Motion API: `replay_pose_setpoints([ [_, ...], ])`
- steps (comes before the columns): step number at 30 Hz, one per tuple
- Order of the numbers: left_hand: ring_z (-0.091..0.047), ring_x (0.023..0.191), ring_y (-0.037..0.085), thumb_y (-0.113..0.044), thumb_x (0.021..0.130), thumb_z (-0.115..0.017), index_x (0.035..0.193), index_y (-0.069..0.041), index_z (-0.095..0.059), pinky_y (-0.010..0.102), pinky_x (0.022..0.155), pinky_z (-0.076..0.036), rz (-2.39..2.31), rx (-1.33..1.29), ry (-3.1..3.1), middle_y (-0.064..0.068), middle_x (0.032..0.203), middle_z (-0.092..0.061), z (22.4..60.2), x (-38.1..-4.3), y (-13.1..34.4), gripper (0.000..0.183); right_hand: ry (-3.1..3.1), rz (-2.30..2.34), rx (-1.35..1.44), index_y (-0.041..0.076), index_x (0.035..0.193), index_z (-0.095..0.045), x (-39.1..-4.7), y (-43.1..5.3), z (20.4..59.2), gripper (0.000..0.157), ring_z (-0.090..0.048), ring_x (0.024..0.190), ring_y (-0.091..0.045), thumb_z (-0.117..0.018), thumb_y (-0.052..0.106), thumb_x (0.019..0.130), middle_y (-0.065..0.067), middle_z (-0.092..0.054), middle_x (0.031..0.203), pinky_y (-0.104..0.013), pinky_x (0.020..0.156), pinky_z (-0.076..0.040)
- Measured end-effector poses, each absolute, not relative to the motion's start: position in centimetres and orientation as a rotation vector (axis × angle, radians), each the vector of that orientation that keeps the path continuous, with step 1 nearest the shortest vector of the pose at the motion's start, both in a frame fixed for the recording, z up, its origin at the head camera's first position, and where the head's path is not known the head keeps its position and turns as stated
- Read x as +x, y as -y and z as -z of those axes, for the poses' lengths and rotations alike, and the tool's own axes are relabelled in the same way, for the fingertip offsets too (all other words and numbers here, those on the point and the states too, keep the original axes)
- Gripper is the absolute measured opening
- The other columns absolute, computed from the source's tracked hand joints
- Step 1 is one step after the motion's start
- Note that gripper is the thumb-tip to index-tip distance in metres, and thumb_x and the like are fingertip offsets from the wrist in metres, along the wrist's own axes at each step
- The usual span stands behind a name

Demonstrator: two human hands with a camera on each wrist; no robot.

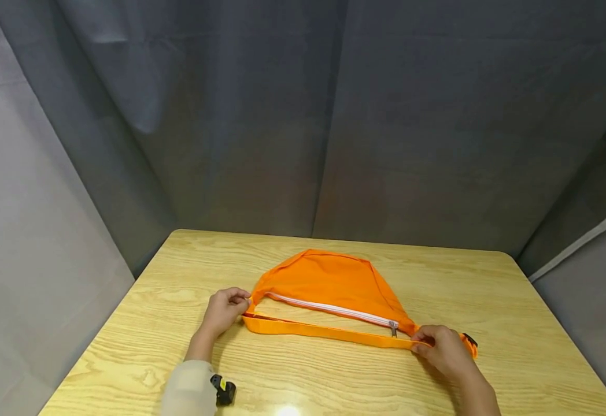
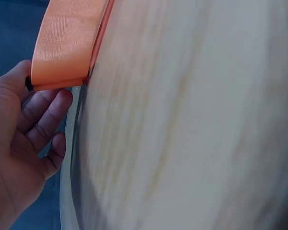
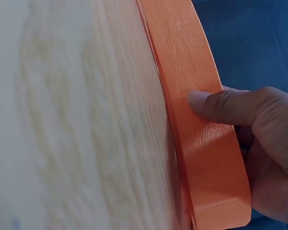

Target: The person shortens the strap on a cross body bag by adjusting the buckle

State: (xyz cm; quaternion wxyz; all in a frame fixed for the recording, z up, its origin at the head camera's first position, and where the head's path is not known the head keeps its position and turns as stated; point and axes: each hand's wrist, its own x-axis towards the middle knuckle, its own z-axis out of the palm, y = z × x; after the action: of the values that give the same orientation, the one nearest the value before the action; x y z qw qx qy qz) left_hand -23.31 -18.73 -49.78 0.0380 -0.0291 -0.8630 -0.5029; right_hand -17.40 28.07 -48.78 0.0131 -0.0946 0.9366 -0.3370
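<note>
An orange waist bag (image 1: pixel 329 283) lies on the table with its curved side toward the back and a white zipper (image 1: pixel 334 309) along its front. Its orange strap (image 1: pixel 324 331) runs in front of the zipper from one hand to the other. At the bag's left end my left hand (image 1: pixel 224 312) pinches the webbing, its lower fingers loosely bent in the left wrist view. My right hand (image 1: pixel 446 349) grips the strap near the bag's right end; in the right wrist view the thumb (image 3: pixel 211 104) presses on the flat webbing while the other fingers are mostly hidden behind it.
The wooden table (image 1: pixel 178 346) has a rounded back edge, with a dark grey curtain (image 1: pixel 261 144) behind it and lighter panels at both sides. A black buckle (image 1: pixel 469 340) shows beyond the right hand. A small black device (image 1: pixel 223 390) sits at the left sleeve.
</note>
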Motion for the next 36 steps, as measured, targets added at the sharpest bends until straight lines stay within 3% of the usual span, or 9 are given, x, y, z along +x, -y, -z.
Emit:
replay_pose_setpoints([
  [4,-0.059,0.07,0.016,-0.004,0.082,-0.068,0.094,-0.004,-0.069,0.028,0.059,-0.05,1.512,-0.09,2.639,0.0,0.077,-0.063,49.8,-22.8,18.3,0.012,-2.927,1.055,-0.254,0.009,0.084,-0.067,-17.0,-27.5,48.4,0.015,-0.056,0.073,-0.017,-0.077,0.005,0.073,0.001,-0.063,0.082,-0.034,0.064,-0.047],
  [8,-0.059,0.085,0.021,-0.021,0.081,-0.074,0.108,-0.006,-0.066,0.034,0.072,-0.051,1.417,-0.103,2.686,0.004,0.094,-0.063,49.0,-21.2,17.3,0.031,-2.957,1.037,-0.211,0.002,0.107,-0.065,-15.2,-26.1,47.6,0.041,-0.056,0.095,-0.032,-0.081,0.011,0.07,-0.012,-0.062,0.103,-0.047,0.078,-0.047],
  [10,-0.055,0.1,0.026,-0.033,0.077,-0.076,0.118,-0.008,-0.062,0.043,0.082,-0.048,1.334,-0.161,2.736,0.007,0.11,-0.059,48.4,-20.3,16.6,0.05,-2.986,1.008,-0.213,0.001,0.119,-0.059,-14.4,-25.3,47.2,0.055,-0.048,0.108,-0.042,-0.081,0.017,0.071,-0.022,-0.055,0.116,-0.058,0.082,-0.041],
  [13,-0.038,0.123,0.034,-0.045,0.072,-0.077,0.133,-0.016,-0.052,0.056,0.094,-0.035,1.187,-0.291,2.833,0.013,0.135,-0.044,47.5,-19.4,15.3,0.072,-2.998,0.941,-0.275,0.004,0.133,-0.049,-14.1,-24.2,47.2,0.073,-0.029,0.119,-0.055,-0.08,0.03,0.072,-0.033,-0.036,0.134,-0.071,0.083,-0.03],
  [17,-0.02,0.133,0.04,-0.047,0.069,-0.078,0.141,-0.021,-0.042,0.068,0.094,-0.022,1.064,-0.369,2.928,0.016,0.148,-0.025,47.4,-19.0,13.8,0.085,-2.978,0.881,-0.317,0.009,0.141,-0.041,-15.0,-23.4,47.9,0.085,-0.012,0.123,-0.062,-0.076,0.043,0.072,-0.037,-0.021,0.141,-0.076,0.085,-0.019],
  [21,-0.017,0.132,0.043,-0.042,0.068,-0.081,0.14,-0.017,-0.043,0.066,0.092,-0.027,1.075,-0.332,2.938,0.019,0.149,-0.018,48.1,-19.3,12.9,0.086,-2.986,0.784,-0.331,0.012,0.14,-0.044,-16.2,-23.1,48.7,0.086,-0.01,0.123,-0.063,-0.078,0.045,0.069,-0.036,-0.021,0.141,-0.074,0.082,-0.028],
  [26,-0.02,0.13,0.045,-0.038,0.07,-0.08,0.138,-0.014,-0.045,0.062,0.091,-0.034,1.112,-0.291,2.949,0.021,0.15,-0.015,48.5,-19.8,11.9,0.081,-2.967,0.697,-0.368,0.007,0.137,-0.047,-18.0,-23.9,49.4,0.077,-0.011,0.122,-0.064,-0.078,0.035,0.073,-0.037,-0.019,0.141,-0.069,0.074,-0.039],
  [36,-0.021,0.126,0.054,-0.037,0.072,-0.079,0.137,-0.009,-0.046,0.062,0.095,-0.03,1.087,-0.244,2.973,0.022,0.149,-0.015,48.1,-22.8,11.0,0.078,-3.028,0.722,-0.46,-0.001,0.133,-0.048,-23.3,-24.7,50.1,0.07,-0.016,0.121,-0.064,-0.076,0.028,0.076,-0.038,-0.021,0.14,-0.07,0.083,-0.032],
])
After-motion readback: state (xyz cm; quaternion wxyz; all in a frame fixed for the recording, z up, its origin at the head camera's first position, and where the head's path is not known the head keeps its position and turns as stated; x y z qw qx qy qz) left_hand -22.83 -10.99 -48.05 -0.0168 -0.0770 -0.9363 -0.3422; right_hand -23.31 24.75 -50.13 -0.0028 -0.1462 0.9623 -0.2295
